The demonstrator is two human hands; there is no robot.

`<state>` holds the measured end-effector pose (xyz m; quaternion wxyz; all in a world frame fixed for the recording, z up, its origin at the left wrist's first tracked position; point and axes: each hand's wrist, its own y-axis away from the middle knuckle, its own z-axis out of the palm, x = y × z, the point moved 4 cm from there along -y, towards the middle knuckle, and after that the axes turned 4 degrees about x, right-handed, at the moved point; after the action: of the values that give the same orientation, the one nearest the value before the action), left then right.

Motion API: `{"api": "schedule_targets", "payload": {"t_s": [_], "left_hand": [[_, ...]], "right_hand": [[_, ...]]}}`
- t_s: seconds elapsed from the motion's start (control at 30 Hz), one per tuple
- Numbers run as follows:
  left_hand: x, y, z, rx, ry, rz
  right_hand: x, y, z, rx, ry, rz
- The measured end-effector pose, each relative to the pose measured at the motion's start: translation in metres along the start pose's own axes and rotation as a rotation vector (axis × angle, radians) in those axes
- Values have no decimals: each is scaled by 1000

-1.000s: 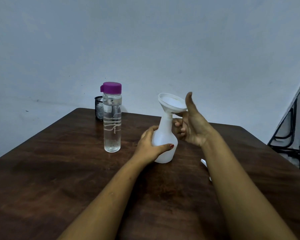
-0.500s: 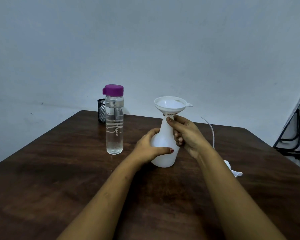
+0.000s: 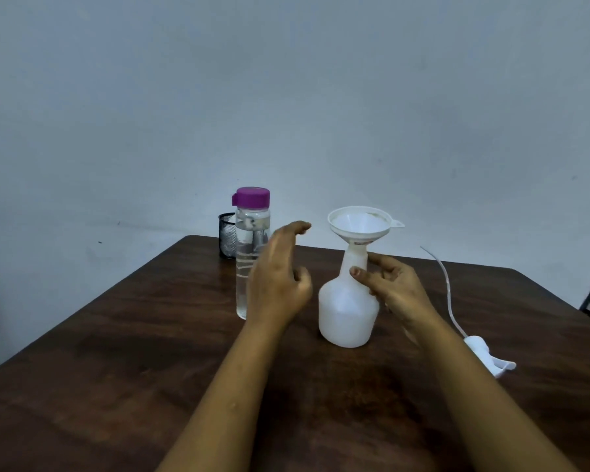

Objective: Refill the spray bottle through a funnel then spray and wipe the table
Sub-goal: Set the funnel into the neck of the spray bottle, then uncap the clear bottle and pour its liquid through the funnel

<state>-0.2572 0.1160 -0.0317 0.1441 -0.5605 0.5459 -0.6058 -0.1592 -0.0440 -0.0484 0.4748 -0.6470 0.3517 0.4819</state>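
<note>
**White plastic funnel was seated, purple cap wasn't off yet: how I'd do the pour**

So the spray bottle (image 3: 346, 315) stood upright on the dark wooden table (image 3: 116, 352), about mid-table, with the funnel (image 3: 358, 223) sitting in its open mouth. The right hand (image 3: 395, 287) had thumb and fingers curled round the bottle's neck just under the funnel, steadying it. The left hand (image 3: 280, 284) was up in the air between the spray bottle and the water bottle (image 3: 244, 277), fingers loose and holding nothing. It looked to me like it was going for the water bottle. The purple cap (image 3: 251, 197) was on, so my guess is uncapping was the step in hand.

My two cents: that funnel was wide on a narrow neck, so it looked tippy. I'd hold the neck all through the pour and only let go for the moment the cap needs both hands. I'd also pour slowly down the funnel's wall so it doesn't back up and run onto the wood.

The spray head (image 3: 484, 352) with its tube (image 3: 447, 281) lay on the table off to the right, near the right forearm, so mind that elbow. There was a black mesh cup (image 3: 227, 238) just behind the water bottle too, so lift straight up, not back
</note>
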Motion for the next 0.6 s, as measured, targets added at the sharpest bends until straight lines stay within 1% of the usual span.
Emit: {"api": "schedule_targets", "payload": {"t_s": [0.03,0.07,0.1,0.13,0.2,0.23,0.27,0.3,0.33,0.4,0.43,0.47,0.5,0.53,0.6], "left_hand": [[0,-1,-7,134,-113,78],[-3,-2,-12,239,-168,82],[-10,-3,-15,311,-192,25],[-21,-3,-17,347,-206,-70],[-43,-2,-18,337,-175,-281],[-53,1,-18,311,-89,-390],[-61,3,-17,284,47,-500],[-67,5,-15,252,188,-599],[-72,8,-12,206,279,-663],[-78,8,-11,142,283,-666],[-79,7,-12,130,278,-653],[-80,5,-13,114,303,-658],[-80,3,-13,72,376,-674],[-79,3,-14,-2,476,-708],[-72,4,-13,-230,698,-779]], "right_hand": [[0,0,0,18,0,-24],[0,0,-1,49,-6,-54],[0,0,-2,97,-19,-99],[-1,1,-2,162,-29,-168],[-8,9,-5,346,43,-407],[-14,15,-4,425,139,-552],[-20,22,-1,479,257,-688],[-26,30,5,499,371,-808],[-32,38,13,498,468,-915],[-40,51,33,447,571,-1082],[-42,55,43,400,592,-1093],[-41,56,53,344,608,-1052],[-38,54,61,284,603,-970],[-34,52,68,219,569,-867],[-25,51,77,121,436,-658]]}}
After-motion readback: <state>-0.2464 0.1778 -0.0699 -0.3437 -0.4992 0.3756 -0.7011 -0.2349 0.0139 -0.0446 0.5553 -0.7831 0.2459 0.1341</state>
